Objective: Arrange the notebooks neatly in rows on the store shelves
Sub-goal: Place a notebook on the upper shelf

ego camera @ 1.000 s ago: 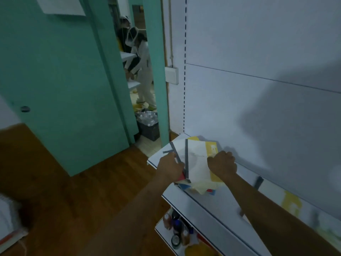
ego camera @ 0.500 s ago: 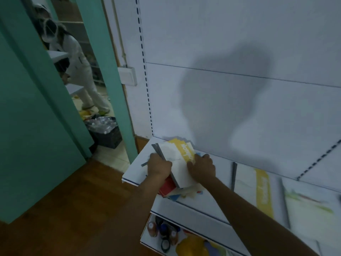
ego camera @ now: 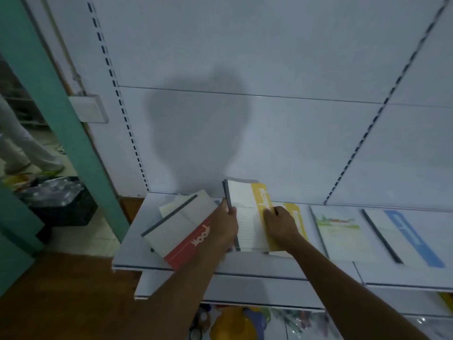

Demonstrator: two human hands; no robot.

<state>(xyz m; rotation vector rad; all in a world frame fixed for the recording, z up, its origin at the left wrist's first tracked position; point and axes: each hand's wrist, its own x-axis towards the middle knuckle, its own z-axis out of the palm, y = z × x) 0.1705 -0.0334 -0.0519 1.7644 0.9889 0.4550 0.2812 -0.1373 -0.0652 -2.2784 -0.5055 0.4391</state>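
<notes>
A white and yellow notebook [ego camera: 247, 217] with a grey spine is held over the white shelf [ego camera: 132, 231], lying on another yellow notebook [ego camera: 297, 222]. My left hand [ego camera: 224, 229] grips its spine edge. My right hand [ego camera: 282, 224] presses on its yellow band with curled fingers. A white and red notebook [ego camera: 181, 231] lies askew at the left on a loose pile. Further right, a green-patterned notebook [ego camera: 340, 231] and a blue-striped notebook [ego camera: 404, 236] lie flat in a row.
The white back panel [ego camera: 245, 131] rises behind the shelf. A lower shelf [ego camera: 245, 317] holds colourful items. At the left stand a teal door frame [ego camera: 61, 123] and a black crate [ego camera: 61, 202] on the floor, with a person's legs [ego camera: 22, 148] in the doorway.
The view has swung right. The yellow notebook has been lifted off the pile and carried right beside the row; the red notebook now lies uncovered at the left.
</notes>
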